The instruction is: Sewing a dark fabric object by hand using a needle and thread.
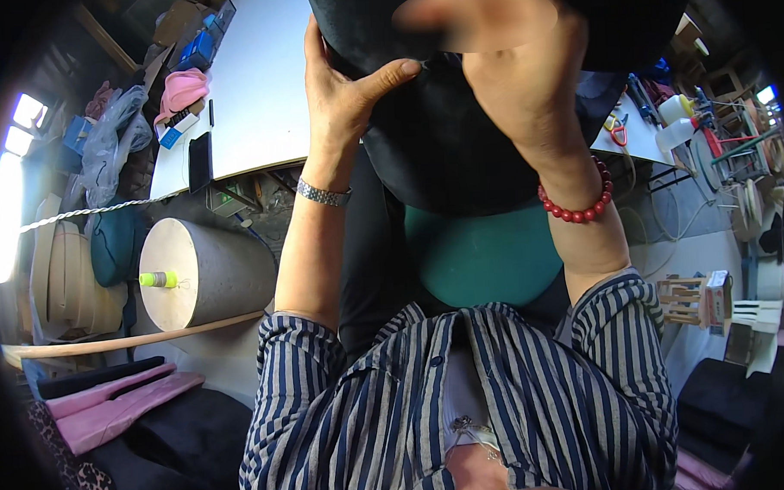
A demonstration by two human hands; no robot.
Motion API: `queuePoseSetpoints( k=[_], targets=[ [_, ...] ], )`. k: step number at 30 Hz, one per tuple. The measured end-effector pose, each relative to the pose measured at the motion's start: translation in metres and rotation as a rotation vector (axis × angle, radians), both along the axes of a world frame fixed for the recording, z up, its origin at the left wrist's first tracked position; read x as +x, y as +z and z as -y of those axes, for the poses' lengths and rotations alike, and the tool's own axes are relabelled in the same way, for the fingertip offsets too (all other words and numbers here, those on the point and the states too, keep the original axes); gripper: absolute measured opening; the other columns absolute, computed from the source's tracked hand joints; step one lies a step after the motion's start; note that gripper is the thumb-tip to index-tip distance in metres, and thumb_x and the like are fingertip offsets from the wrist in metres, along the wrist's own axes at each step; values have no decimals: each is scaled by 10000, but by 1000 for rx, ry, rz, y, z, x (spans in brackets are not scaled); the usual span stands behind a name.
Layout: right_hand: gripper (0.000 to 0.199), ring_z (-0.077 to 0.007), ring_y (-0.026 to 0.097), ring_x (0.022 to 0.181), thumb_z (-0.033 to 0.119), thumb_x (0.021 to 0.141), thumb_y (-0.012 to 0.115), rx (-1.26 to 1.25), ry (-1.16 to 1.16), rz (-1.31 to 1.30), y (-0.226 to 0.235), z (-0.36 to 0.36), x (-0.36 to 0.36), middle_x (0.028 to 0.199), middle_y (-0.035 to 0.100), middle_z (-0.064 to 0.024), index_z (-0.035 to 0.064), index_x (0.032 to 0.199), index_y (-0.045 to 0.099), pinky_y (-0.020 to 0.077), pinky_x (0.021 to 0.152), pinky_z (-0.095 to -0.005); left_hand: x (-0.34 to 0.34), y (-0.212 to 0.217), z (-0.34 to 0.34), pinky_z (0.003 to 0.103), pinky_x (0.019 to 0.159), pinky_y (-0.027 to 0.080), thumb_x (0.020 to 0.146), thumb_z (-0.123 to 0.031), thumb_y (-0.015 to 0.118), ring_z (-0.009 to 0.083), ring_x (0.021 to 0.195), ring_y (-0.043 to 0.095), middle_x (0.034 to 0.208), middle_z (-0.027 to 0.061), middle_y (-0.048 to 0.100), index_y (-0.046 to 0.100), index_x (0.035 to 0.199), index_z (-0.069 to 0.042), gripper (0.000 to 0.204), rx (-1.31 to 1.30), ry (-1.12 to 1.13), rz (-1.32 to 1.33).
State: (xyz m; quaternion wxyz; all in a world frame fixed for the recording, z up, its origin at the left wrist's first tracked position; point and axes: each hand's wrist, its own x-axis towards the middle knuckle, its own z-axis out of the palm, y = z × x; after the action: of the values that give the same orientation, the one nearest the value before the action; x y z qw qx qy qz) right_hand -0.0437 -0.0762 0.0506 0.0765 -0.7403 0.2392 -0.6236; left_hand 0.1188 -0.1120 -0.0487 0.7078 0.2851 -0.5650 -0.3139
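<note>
A large black cloth-covered padded piece point(449, 148) with a rounded lower edge is held up in front of me, over my lap. My left hand point(339, 96) grips its left side, thumb pressed on the near face and fingers round the edge. A metal watch band circles that wrist. My right hand point(525, 85) lies against the black piece's upper part, its fingers bent toward the left. Those fingers are blurred, so their grip is unclear. Red beads ring the right wrist. Below the piece, a green rounded seat-like surface point(487, 255) shows between my legs.
A white worktable point(257, 85) stands ahead, with pink cloth point(182, 92) and a dark phone-like slab point(200, 162) on its left. Red-handled scissors point(617, 132) lie at right. On the left are a grey cylinder point(229, 272) and pink padded pieces point(125, 401); wooden frames point(683, 300) stand right.
</note>
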Motion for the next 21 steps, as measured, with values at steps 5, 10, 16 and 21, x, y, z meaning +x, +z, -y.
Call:
queuePoseSetpoints(
  k=[5,10,16,21],
  targets=[
    [146,-148,679,600,82,978,526,35,113,11,3,7,0,614,595,-81,6,860,487,507,518,-230,-5,-8,3,350,1041,422,499,-224,968,251,1216,502,1305,164,497,257,1423,26,1193,-38,25,16],
    [141,-148,669,563,99,993,501,-11,169,28,1,16,4,589,585,-79,24,876,478,496,480,-229,-4,-13,8,373,1097,347,474,-303,975,285,1288,429,1381,204,415,160,1457,29,1320,-22,168,169],
    [167,-131,615,473,126,1005,483,92,214,10,12,20,5,560,566,-75,19,877,470,451,411,-226,-7,-14,9,380,1146,250,455,-390,970,318,1387,294,1478,271,267,25,1473,75,1465,35,146,159],
    [212,-123,589,455,165,1019,452,117,219,-49,57,12,12,583,566,-81,1,893,498,443,411,-218,1,-17,7,394,1164,205,458,-392,968,335,1411,237,1505,278,207,6,1477,68,1475,4,159,139]
  ],
)
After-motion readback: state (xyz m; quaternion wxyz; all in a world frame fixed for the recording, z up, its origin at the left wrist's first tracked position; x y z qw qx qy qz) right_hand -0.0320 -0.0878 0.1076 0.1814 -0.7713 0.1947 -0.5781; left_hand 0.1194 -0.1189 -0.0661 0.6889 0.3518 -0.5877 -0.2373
